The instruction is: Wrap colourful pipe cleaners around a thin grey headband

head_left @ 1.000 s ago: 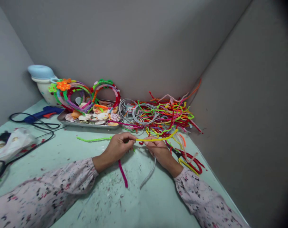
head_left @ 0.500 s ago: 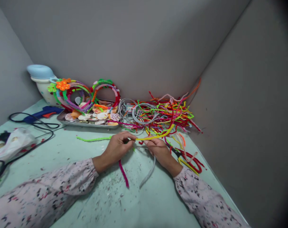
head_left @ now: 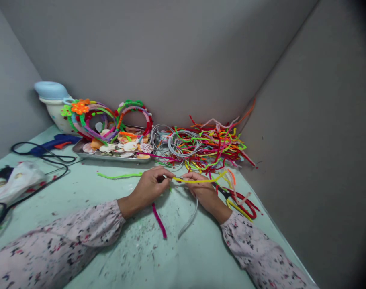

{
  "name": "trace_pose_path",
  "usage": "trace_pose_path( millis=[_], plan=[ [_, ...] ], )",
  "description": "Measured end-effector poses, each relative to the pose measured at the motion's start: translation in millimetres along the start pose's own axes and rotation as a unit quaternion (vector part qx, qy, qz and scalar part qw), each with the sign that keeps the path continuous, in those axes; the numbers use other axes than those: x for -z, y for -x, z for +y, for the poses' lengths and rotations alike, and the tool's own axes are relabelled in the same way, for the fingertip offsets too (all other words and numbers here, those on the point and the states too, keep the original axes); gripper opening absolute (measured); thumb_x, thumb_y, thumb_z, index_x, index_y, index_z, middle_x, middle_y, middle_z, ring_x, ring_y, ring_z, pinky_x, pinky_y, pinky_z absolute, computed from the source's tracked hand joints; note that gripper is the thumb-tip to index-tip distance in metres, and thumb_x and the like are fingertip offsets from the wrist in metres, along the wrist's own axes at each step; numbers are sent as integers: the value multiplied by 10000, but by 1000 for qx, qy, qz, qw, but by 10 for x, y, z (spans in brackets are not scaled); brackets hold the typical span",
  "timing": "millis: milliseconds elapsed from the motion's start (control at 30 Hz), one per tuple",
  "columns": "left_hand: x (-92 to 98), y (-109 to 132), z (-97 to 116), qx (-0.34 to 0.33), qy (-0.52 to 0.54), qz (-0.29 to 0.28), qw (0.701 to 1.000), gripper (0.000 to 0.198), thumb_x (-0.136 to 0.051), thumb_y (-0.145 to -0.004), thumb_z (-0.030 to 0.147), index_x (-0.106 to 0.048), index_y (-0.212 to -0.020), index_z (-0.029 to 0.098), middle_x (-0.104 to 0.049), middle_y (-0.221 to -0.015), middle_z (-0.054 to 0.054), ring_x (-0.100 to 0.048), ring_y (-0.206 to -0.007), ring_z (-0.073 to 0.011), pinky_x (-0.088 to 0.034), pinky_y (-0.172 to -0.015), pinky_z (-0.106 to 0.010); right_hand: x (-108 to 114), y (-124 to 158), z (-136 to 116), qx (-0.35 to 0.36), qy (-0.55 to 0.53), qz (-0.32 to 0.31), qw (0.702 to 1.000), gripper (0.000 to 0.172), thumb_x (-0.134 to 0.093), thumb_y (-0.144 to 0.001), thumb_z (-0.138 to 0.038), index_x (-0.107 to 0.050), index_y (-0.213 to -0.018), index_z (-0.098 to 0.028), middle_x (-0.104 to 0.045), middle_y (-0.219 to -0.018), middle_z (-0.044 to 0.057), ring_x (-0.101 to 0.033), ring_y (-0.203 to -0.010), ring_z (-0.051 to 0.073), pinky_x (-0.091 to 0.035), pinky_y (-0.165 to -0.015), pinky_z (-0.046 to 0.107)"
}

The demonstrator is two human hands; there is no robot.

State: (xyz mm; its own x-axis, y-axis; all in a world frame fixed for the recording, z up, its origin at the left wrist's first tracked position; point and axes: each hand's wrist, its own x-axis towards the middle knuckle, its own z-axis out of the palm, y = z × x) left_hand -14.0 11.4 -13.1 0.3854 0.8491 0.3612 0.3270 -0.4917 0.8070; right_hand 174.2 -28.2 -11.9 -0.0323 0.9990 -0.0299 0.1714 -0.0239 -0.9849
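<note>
My left hand (head_left: 151, 186) and my right hand (head_left: 201, 188) meet in the middle of the pale green table (head_left: 80, 192), both with fingers closed. Between them they pinch a yellow pipe cleaner (head_left: 201, 180) whose free end runs off to the right. A grey plastic headband (head_left: 189, 222) curves down from under my right hand, gripped there too. A magenta pipe cleaner (head_left: 159, 220) trails from below my left hand. A light green pipe cleaner (head_left: 119, 176) lies on the table just left of my left hand.
A heap of coloured pipe cleaners (head_left: 213, 146) and grey headbands (head_left: 176, 146) fills the far right corner. A metal tray (head_left: 110, 155) holds shells and decorated headbands (head_left: 110, 118). A blue glue gun (head_left: 54, 142), black cable (head_left: 41, 176), plastic bag (head_left: 17, 180) and white pot (head_left: 54, 106) lie left. Red-handled scissors (head_left: 241, 200) lie right.
The free end of the yellow pipe cleaner has dropped lower and swung nearer. My fingers have shifted slightly along it. The magenta piece has moved a little to the right.
</note>
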Motion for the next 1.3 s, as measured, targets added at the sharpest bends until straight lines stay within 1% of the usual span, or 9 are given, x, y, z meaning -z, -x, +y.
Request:
trace_pose_path(
  millis=[100, 233, 300, 400, 600, 733, 933, 1100, 1300],
  plan=[
    [15, 3, 27, 37, 50, -27, 998, 199, -524, -800, 198, -686, -906, 154, -629, -743, -24, -534, -617, -109, -418, -570, -223, 6, 6, 42, 7, 15, 19, 1000, 222, -583, -774, -345, -661, -853, -153, -382, -507, -72, -296, -449, 72, -204, -427, 220],
    [13, -5, 60, 113, 168, -35, 979, 277, -502, -854, 346, -601, -1029, 155, -586, -619, 13, -513, -544, -107, -415, -526, -217, 12, 16, 69, 20, -8, 4, 1000, 253, -588, -769, -356, -668, -881, -144, -363, -510, -75, -287, -447, 69, -208, -431, 219],
    [-1, -13, 54, 137, 194, -34, 971, 288, -505, -851, 400, -590, -975, 154, -563, -583, 22, -503, -510, -103, -400, -500, -213, 12, 23, 61, 20, -6, 9, 1000, 252, -594, -761, -328, -668, -914, -142, -385, -521, -70, -301, -456, 71, -207, -435, 218],
    [-22, -28, 25, 156, 196, -40, 967, 290, -527, -827, 436, -583, -840, 152, -557, -591, 16, -502, -482, -95, -372, -470, -208, 10, 28, 50, 22, -6, 16, 1000, 263, -594, -758, -338, -668, -912, -137, -387, -520, -68, -299, -456, 72, -203, -434, 218],
    [-23, -51, -3, 153, 156, -79, 973, 310, -549, -793, 428, -547, -644, 156, -515, -508, 26, -464, -449, -89, -335, -453, -207, 8, 26, 68, 17, -2, 11, 1000, 258, -592, -760, -344, -673, -895, -139, -385, -521, -66, -292, -459, 72, -210, -435, 217],
    [-21, -55, 5, 152, 144, -80, 974, 301, -539, -800, 413, -535, -638, 159, -504, -503, 33, -457, -449, -89, -337, -464, -211, 16, 22, 79, 16, 9, 7, 1000, 221, -600, -757, -323, -678, -867, -148, -411, -537, -55, -305, -469, 74, -212, -435, 216],
    [-29, -44, -14, 140, 101, -80, 982, 291, -546, -793, 410, -533, -637, 164, -496, -494, 39, -443, -450, -90, -327, -463, -209, 19, 9, 70, 41, 21, -13, 999, 220, -597, -782, -351, -661, -879, -163, -415, -543, -54, -324, -479, 79, -238, -445, 212],
    [-52, -25, -55, 125, 72, -78, 986, 287, -530, -799, 432, -558, -697, 166, -520, -540, 30, -456, -475, -100, -325, -468, -213, 9, 31, 22, 12, 35, -3, 999, 221, -574, -794, -355, -641, -859, -155, -380, -515, -63, -323, -462, 80, -229, -432, 211],
    [-48, -12, -21, 89, 22, -66, 994, 298, -505, -823, 430, -558, -687, 170, -510, -536, 32, -439, -500, -107, -325, -493, -219, 27, 58, -31, 20, 30, -28, 999, 232, -558, -807, -371, -633, -871, -161, -413, -562, -49, -342, -486, 82, -233, -434, 211]
  ],
)
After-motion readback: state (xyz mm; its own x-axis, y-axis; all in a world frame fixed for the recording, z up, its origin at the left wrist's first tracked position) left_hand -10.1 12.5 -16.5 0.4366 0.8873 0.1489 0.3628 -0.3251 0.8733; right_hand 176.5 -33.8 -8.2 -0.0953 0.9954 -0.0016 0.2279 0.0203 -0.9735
